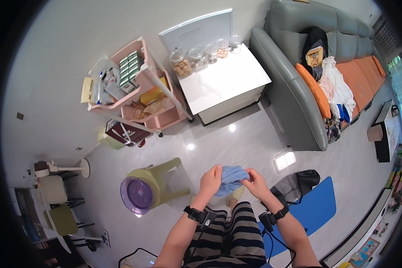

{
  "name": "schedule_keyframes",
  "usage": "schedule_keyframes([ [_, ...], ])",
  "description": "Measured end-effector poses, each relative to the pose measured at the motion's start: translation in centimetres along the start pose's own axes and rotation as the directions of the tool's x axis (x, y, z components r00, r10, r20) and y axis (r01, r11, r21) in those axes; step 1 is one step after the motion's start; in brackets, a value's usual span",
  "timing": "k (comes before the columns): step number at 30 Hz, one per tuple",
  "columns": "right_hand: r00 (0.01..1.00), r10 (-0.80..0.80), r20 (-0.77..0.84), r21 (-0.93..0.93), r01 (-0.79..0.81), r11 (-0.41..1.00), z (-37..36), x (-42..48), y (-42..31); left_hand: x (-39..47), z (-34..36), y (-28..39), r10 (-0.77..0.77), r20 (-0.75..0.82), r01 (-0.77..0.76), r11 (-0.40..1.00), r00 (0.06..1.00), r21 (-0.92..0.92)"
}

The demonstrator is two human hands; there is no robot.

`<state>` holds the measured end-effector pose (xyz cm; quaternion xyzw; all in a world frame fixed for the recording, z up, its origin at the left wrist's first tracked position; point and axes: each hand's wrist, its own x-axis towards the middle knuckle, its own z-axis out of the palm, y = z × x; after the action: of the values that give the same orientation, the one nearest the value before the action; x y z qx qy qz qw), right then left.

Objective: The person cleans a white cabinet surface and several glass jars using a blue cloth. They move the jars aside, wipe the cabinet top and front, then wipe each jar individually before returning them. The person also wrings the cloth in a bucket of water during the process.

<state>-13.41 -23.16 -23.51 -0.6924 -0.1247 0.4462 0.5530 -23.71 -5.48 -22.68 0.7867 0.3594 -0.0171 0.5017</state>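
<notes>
Between my two hands hangs a crumpled light blue cloth (232, 180), held up in front of my striped trousers. My left hand (213, 181) is closed on its left side, thumb on top. The fingers of my right hand (253, 183) pinch its right edge. To the left, a clear purple-tinted basin (137, 195) rests on a green plastic stool (160, 186). Part of the floor and one of my yellow clogs (236, 194) show below the cloth.
A pink trolley (147, 77) and a white-topped cabinet (227, 80) with jars stand ahead. A grey leather sofa (288, 87) holds clothes and an orange cushion (313, 90). A blue mat (316, 207) and a black bag (296, 186) lie at the right.
</notes>
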Motion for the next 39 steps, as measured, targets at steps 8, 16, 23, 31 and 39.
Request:
schedule_keyframes([
  [8,0.996,-0.002,-0.094,0.196,0.021,0.980,-0.5,3.9,-2.3,3.6,2.1,1.4,0.260,0.098,-0.240,0.954,0.961,-0.177],
  [16,0.983,0.184,0.015,0.415,-0.173,0.893,1.9,13.4,-3.5,11.3,0.9,0.3,0.182,0.054,-0.160,0.946,0.982,-0.281],
  [23,0.981,0.154,0.118,0.100,-0.166,0.981,4.4,21.6,-3.6,18.3,-0.1,-2.1,-0.052,-0.003,0.052,0.992,0.999,-0.113],
  [31,0.999,-0.045,-0.013,-0.459,0.034,0.888,-0.9,28.4,-6.0,23.4,-2.1,-4.0,-0.118,0.010,0.116,0.949,0.993,-0.292],
  [39,0.999,-0.013,0.034,-0.031,0.015,0.999,-6.3,33.2,-1.1,29.4,2.4,-5.6,0.338,-0.279,-0.372,0.925,0.899,-0.076],
])
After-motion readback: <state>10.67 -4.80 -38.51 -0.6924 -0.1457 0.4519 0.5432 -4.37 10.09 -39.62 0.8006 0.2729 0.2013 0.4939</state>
